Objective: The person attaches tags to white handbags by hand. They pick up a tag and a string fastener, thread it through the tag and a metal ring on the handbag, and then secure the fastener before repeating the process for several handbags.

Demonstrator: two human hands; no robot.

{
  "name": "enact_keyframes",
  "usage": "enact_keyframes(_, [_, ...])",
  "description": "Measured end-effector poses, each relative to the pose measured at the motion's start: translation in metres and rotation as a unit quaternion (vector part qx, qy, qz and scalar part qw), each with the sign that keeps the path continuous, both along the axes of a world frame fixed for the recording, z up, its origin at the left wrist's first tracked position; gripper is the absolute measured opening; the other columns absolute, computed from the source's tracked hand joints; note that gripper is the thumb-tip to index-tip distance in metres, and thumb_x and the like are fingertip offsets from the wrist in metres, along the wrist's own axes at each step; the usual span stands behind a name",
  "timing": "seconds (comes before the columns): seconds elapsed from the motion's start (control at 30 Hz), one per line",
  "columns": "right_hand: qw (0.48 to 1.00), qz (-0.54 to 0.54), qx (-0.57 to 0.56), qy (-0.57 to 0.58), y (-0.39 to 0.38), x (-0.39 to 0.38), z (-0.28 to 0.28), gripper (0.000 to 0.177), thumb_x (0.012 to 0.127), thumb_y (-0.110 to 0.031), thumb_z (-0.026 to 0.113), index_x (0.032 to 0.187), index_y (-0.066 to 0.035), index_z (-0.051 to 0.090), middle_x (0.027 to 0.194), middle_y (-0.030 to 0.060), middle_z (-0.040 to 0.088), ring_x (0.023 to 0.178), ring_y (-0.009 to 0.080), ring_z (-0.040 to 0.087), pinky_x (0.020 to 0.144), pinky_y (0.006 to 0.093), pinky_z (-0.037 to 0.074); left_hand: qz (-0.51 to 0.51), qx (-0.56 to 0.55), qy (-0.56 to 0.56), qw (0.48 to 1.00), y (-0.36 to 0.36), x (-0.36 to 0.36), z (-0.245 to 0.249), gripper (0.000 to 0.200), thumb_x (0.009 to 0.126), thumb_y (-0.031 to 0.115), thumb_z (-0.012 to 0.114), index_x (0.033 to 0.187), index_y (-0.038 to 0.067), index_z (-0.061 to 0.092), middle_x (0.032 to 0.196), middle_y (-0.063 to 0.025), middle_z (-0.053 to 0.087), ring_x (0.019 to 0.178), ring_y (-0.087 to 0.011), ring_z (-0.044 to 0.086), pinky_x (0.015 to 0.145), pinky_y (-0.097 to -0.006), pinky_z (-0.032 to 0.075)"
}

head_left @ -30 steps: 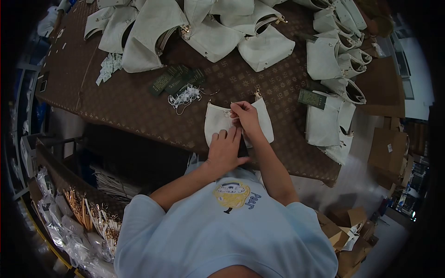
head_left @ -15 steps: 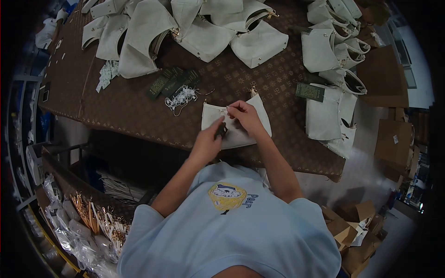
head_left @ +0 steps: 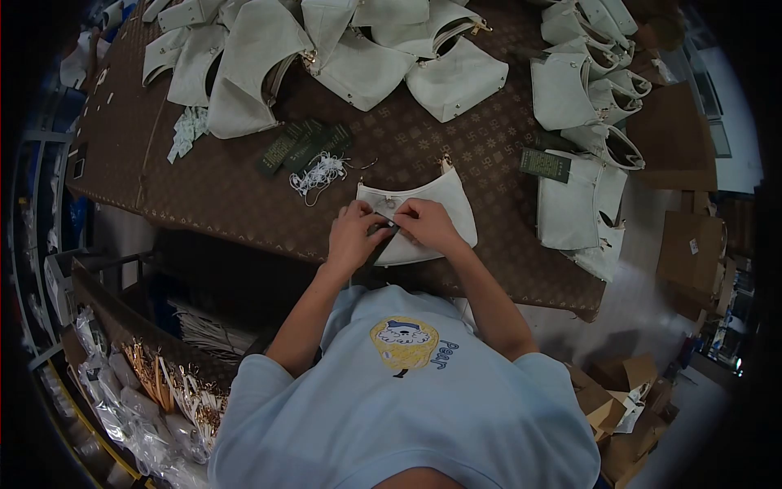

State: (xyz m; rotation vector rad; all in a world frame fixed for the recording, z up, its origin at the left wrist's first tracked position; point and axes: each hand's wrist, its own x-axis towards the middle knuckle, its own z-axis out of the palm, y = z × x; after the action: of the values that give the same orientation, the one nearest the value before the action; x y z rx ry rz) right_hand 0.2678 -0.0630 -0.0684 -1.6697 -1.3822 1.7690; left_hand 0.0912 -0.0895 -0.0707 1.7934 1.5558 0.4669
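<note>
A small white handbag (head_left: 444,204) lies flat on the brown patterned table (head_left: 228,187) just in front of me, gold clasp at its top corner. My left hand (head_left: 352,236) and my right hand (head_left: 423,224) meet over the bag's left half, fingers pinched together on a small dark item at the bag's face. What that item is I cannot tell. A tangle of white strings (head_left: 319,173) and a stack of dark green tags (head_left: 303,143) lie just beyond the bag to the left.
Several white handbags are piled along the far side (head_left: 358,57) and at the right (head_left: 582,122), with another green tag (head_left: 544,165). Bagged gold hardware (head_left: 163,391) sits in a bin low left. Cardboard boxes (head_left: 692,253) stand on the floor at right.
My left hand rose from the bag's lower edge, picked up a small dark item, and came up to meet my right hand on the bag. The bag shifted slightly.
</note>
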Motion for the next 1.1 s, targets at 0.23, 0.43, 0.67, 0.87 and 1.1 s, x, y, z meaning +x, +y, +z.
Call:
enact_keyframes(0.23, [0.999, -0.028, -0.017, 0.015, -0.002, 0.003, -0.005, 0.014, 0.080, -0.015, 0.060, 0.083, -0.001, 0.060, 0.063, 0.0041, 0.060, 0.050, 0.0088, 0.054, 0.046, 0.0236, 0.043, -0.088, 0.071, 0.156, 0.981, 0.018, 0.013, -0.005, 0.018, 0.068, 0.028, 0.068, 0.072, 0.010, 0.065, 0.074, -0.0051, 0.059, 0.078, -0.0225, 0.057, 0.070, -0.0364, 0.037])
enact_keyframes(0.43, [0.998, -0.059, -0.023, 0.020, -0.003, 0.002, -0.005, 0.015, 0.081, -0.015, 0.060, 0.085, -0.001, 0.060, 0.063, 0.0043, 0.060, 0.050, 0.0088, 0.054, 0.044, 0.0237, 0.042, -0.174, 0.101, 0.236, 0.951, 0.027, 0.017, -0.002, 0.010, 0.068, 0.018, 0.060, 0.063, 0.010, 0.063, 0.065, -0.0090, 0.061, 0.066, -0.0245, 0.060, 0.069, -0.0381, 0.037])
enact_keyframes(0.67, [0.999, -0.032, -0.004, -0.021, -0.001, 0.003, 0.000, 0.014, 0.081, -0.016, 0.060, 0.084, -0.002, 0.061, 0.064, 0.0036, 0.060, 0.052, 0.0081, 0.055, 0.045, 0.0227, 0.043, -0.278, 0.130, 0.259, 0.916, 0.033, 0.020, -0.005, 0.008, 0.067, 0.012, 0.057, 0.061, 0.010, 0.063, 0.061, -0.0077, 0.061, 0.061, -0.0237, 0.060, 0.070, -0.0384, 0.037])
enact_keyframes(0.87, [0.998, -0.056, -0.007, -0.004, -0.004, 0.001, -0.001, 0.015, 0.080, -0.017, 0.060, 0.081, -0.002, 0.060, 0.062, 0.0048, 0.061, 0.051, 0.0089, 0.055, 0.045, 0.0235, 0.043, -0.222, 0.177, 0.179, 0.942, 0.032, 0.008, -0.019, 0.006, 0.065, 0.012, 0.057, 0.061, 0.010, 0.061, 0.061, -0.0086, 0.060, 0.062, -0.0259, 0.059, 0.071, -0.0383, 0.037])
enact_keyframes(1.1, [0.998, -0.058, -0.014, -0.009, -0.004, 0.000, 0.002, 0.014, 0.080, -0.016, 0.060, 0.081, -0.003, 0.059, 0.062, 0.0040, 0.060, 0.050, 0.0089, 0.055, 0.045, 0.0234, 0.042, -0.247, 0.123, 0.124, 0.953, 0.041, -0.004, -0.016, 0.008, 0.064, 0.010, 0.058, 0.070, 0.008, 0.061, 0.071, -0.0085, 0.060, 0.076, -0.0232, 0.058, 0.076, -0.0361, 0.036])
